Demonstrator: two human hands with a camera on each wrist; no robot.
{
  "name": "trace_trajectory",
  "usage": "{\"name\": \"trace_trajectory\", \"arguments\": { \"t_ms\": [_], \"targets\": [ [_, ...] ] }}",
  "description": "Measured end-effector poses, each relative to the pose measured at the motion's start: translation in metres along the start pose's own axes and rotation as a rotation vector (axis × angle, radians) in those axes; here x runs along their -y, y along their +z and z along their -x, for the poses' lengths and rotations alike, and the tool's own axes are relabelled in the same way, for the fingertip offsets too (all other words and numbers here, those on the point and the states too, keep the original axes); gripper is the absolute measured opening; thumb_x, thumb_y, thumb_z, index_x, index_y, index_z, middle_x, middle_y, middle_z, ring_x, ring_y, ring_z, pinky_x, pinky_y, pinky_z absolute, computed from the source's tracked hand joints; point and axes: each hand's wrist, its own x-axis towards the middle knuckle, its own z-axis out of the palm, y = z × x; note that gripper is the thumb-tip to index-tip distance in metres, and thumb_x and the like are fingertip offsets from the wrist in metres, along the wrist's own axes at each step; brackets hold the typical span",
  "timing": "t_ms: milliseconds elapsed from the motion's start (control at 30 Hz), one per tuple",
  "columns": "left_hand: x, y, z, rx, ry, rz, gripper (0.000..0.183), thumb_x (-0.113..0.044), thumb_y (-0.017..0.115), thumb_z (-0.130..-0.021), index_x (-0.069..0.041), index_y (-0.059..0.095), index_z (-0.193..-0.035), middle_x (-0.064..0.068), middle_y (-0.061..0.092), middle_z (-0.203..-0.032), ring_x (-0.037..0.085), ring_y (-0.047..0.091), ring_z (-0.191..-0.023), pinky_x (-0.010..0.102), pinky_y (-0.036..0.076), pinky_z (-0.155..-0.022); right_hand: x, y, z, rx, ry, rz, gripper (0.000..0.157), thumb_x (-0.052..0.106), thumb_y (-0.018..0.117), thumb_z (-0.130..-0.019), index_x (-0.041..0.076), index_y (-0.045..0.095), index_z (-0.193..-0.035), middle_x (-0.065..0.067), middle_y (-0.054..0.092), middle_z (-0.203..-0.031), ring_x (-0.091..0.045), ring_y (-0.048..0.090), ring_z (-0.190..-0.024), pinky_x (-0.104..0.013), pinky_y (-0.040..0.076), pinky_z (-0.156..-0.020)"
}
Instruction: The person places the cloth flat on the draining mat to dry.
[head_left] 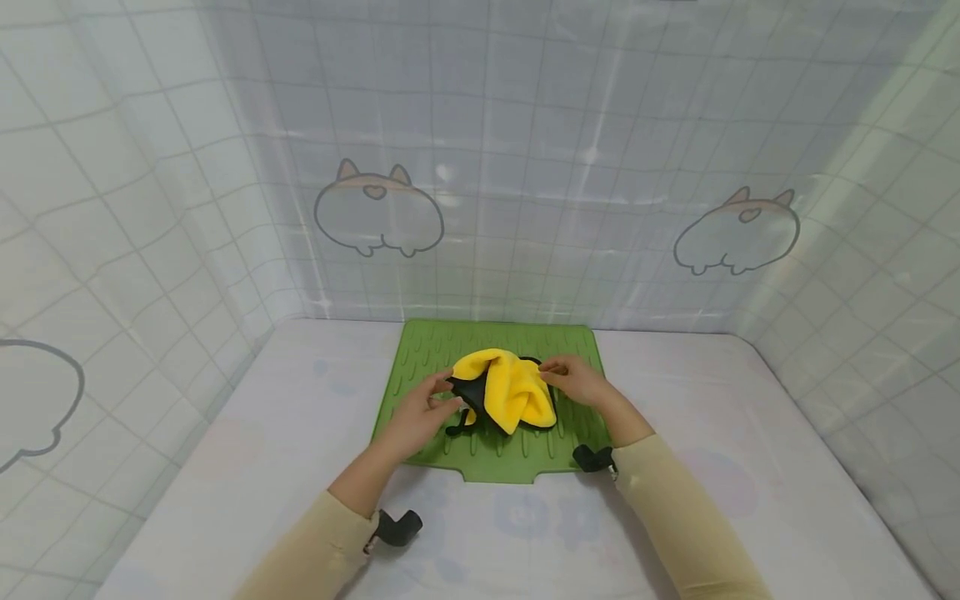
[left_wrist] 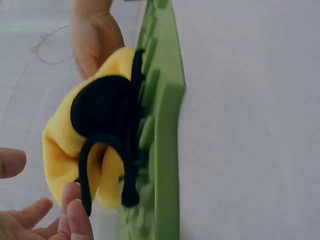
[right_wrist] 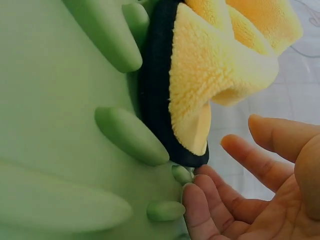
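Note:
A yellow plush cloth (head_left: 517, 392) with black trim and a black patch (left_wrist: 102, 106) lies bunched up on a ridged green mat (head_left: 502, 477). A thin black loop (left_wrist: 86, 165) hangs from its near left side. My left hand (head_left: 422, 417) is at the cloth's left edge. In the left wrist view its fingertips come up to the loop, though contact is hard to tell, and the thumb stands apart. My right hand (head_left: 576, 382) is at the right edge. Its fingertips (right_wrist: 202, 172) meet the black hem from beside it, thumb and index finger held away from the cloth.
The mat lies on a white, faintly patterned table surface (head_left: 517, 542). Behind and to both sides hang pale grid-patterned curtains (head_left: 525, 208) with animal drawings. A black device (head_left: 399, 528) sticks out at the left wrist, another (head_left: 592, 458) at the right.

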Motion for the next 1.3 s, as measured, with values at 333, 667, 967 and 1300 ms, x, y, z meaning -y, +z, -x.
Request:
{"name": "trace_trajectory", "arguments": {
  "t_ms": [333, 667, 967, 1300],
  "targets": [
    [-0.003, 0.006, -0.014, 0.054, -0.100, 0.336, 0.061, -0.023, 0.063, -0.088, -0.031, 0.033, -0.141, 0.004, 0.040, -0.140, 0.028, 0.055, -0.107, 0.046, 0.043, -0.090, -0.002, 0.000, -0.005, 0.014, 0.118, -0.190, 0.030, 0.027, 0.053, -0.095, 0.010, 0.056, -0.119, -0.015, 0.052, -0.125, -0.027, 0.054, -0.101, -0.036, 0.050, -0.076],
    [-0.014, 0.010, -0.020, -0.032, -0.114, 0.279, 0.053, -0.025, 0.061, -0.090, -0.028, 0.040, -0.138, 0.001, 0.043, -0.135, 0.022, 0.047, -0.117, 0.044, 0.041, -0.093, -0.005, 0.001, -0.002, 0.056, 0.046, -0.167, 0.025, 0.024, 0.054, -0.094, 0.012, 0.063, -0.114, -0.006, 0.057, -0.121, -0.022, 0.054, -0.102, -0.035, 0.049, -0.077],
    [-0.010, -0.003, -0.019, -0.241, 0.083, 0.264, 0.037, -0.025, 0.053, -0.095, -0.016, 0.049, -0.130, 0.005, 0.048, -0.126, 0.020, 0.049, -0.114, 0.039, 0.044, -0.093, 0.000, -0.008, 0.004, -0.046, 0.019, -0.206, 0.027, 0.024, 0.063, -0.089, 0.018, 0.062, -0.115, -0.005, 0.054, -0.121, -0.025, 0.053, -0.104, -0.043, 0.048, -0.085],
    [-0.004, -0.024, -0.021, -0.378, 0.148, 0.216, 0.032, -0.035, 0.055, -0.092, -0.018, 0.058, -0.119, 0.001, 0.056, -0.112, 0.014, 0.056, -0.098, 0.030, 0.050, -0.078, 0.004, -0.020, 0.008, -0.182, -0.042, -0.309, 0.027, 0.021, 0.062, -0.090, 0.018, 0.061, -0.117, -0.007, 0.053, -0.111, -0.034, 0.055, -0.087, -0.050, 0.049, -0.076]
  ]
}}
